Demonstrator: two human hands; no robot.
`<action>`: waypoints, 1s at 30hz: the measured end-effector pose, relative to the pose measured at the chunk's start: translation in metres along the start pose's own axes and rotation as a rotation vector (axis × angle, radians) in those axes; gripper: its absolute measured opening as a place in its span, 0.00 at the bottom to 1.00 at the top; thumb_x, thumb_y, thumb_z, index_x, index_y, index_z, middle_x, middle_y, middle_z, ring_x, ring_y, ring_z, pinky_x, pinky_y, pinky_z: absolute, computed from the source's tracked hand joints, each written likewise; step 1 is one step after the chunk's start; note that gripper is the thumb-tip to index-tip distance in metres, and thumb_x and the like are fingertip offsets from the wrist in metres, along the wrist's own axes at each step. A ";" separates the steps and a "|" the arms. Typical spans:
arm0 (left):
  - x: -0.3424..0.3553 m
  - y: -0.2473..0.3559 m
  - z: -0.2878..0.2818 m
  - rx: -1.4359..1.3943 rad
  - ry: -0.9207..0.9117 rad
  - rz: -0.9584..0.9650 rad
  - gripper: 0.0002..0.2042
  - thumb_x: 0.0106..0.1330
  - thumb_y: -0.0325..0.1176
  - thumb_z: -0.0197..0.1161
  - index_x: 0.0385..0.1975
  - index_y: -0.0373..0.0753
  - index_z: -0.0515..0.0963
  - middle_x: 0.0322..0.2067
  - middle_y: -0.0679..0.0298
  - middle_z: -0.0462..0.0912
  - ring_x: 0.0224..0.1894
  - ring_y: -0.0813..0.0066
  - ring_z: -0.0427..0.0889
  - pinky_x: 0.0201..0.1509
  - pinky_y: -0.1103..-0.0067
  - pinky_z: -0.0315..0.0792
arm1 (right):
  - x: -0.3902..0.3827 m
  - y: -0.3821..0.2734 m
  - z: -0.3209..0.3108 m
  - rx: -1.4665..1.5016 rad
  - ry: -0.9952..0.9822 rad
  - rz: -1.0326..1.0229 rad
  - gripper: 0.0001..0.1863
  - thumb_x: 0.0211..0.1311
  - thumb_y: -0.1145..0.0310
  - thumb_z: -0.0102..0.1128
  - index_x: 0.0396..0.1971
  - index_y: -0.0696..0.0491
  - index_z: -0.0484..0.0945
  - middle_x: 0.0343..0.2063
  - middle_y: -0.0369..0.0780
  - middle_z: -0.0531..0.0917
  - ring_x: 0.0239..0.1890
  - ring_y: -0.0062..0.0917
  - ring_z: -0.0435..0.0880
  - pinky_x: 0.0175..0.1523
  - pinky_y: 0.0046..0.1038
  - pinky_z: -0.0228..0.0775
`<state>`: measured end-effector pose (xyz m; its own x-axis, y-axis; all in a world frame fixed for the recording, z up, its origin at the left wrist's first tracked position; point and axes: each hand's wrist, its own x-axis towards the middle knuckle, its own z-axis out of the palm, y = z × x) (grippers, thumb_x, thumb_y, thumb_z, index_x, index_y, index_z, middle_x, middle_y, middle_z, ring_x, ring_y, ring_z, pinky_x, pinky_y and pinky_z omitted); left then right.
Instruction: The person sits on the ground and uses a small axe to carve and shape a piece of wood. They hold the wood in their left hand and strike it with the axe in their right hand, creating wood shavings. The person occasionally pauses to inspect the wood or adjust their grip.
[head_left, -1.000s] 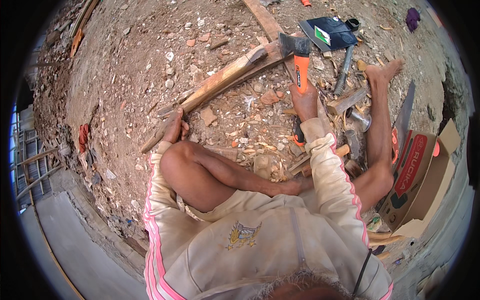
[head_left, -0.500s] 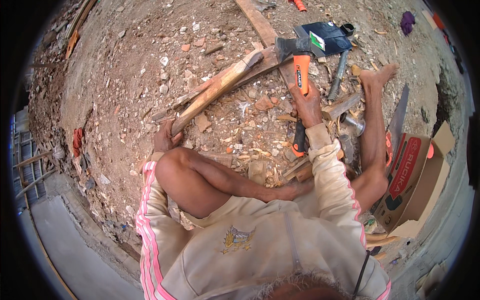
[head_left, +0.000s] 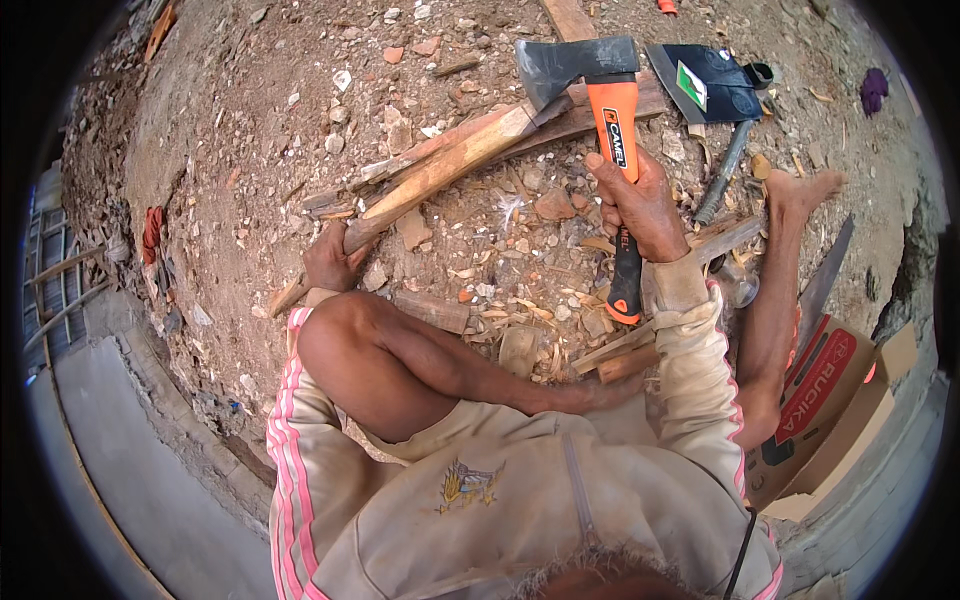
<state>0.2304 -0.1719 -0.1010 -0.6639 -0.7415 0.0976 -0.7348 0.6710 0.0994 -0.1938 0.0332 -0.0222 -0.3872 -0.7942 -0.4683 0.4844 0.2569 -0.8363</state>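
My right hand (head_left: pixel 640 205) is closed on the orange and black handle of an axe (head_left: pixel 625 125), its dark head over the far end of a pale split stick (head_left: pixel 450 160); whether they touch I cannot tell. My left hand (head_left: pixel 335 258) grips that stick near its lower-left end, just beyond my bent left knee. The stick's far part lies over a longer board (head_left: pixel 555 130), beside thinner split lengths. Wood chips and stones are scattered between my legs and the stick.
A dark hoe blade (head_left: pixel 715 95), a metal rod (head_left: pixel 725 165), a wood offcut (head_left: pixel 725 235), a saw (head_left: pixel 828 255) and an open cardboard box (head_left: pixel 845 430) lie to the right around my outstretched leg. A red cloth (head_left: pixel 153 235) and concrete edge (head_left: pixel 120 420) are at left.
The axe in my right hand has risen closer to the camera, its head shifting slightly left and up. My left hand has shifted lower on the stick. The view has moved slightly.
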 end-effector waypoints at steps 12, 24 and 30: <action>0.007 -0.005 0.004 0.011 -0.022 0.010 0.20 0.55 0.46 0.76 0.35 0.42 0.73 0.28 0.55 0.80 0.31 0.50 0.82 0.33 0.60 0.75 | 0.011 0.013 -0.014 -0.008 -0.018 0.064 0.15 0.66 0.62 0.71 0.38 0.50 0.72 0.17 0.26 0.69 0.14 0.09 0.65 0.17 0.18 0.57; 0.001 -0.007 0.003 -0.003 -0.049 -0.034 0.20 0.54 0.43 0.78 0.35 0.42 0.73 0.29 0.54 0.79 0.33 0.49 0.82 0.34 0.60 0.74 | 0.008 0.028 -0.008 0.042 -0.031 0.085 0.11 0.68 0.67 0.68 0.36 0.51 0.72 0.17 0.27 0.69 0.13 0.10 0.64 0.16 0.19 0.57; 0.005 -0.007 0.007 0.008 -0.009 -0.004 0.20 0.54 0.44 0.77 0.35 0.42 0.73 0.28 0.55 0.80 0.32 0.49 0.82 0.33 0.61 0.74 | 0.007 -0.027 -0.014 0.207 0.151 -0.206 0.12 0.70 0.65 0.66 0.31 0.48 0.70 0.14 0.26 0.64 0.12 0.09 0.61 0.17 0.17 0.55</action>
<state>0.2308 -0.1805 -0.1076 -0.6623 -0.7440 0.0886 -0.7383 0.6682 0.0919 -0.2201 0.0287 -0.0068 -0.5981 -0.7232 -0.3452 0.5268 -0.0302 -0.8494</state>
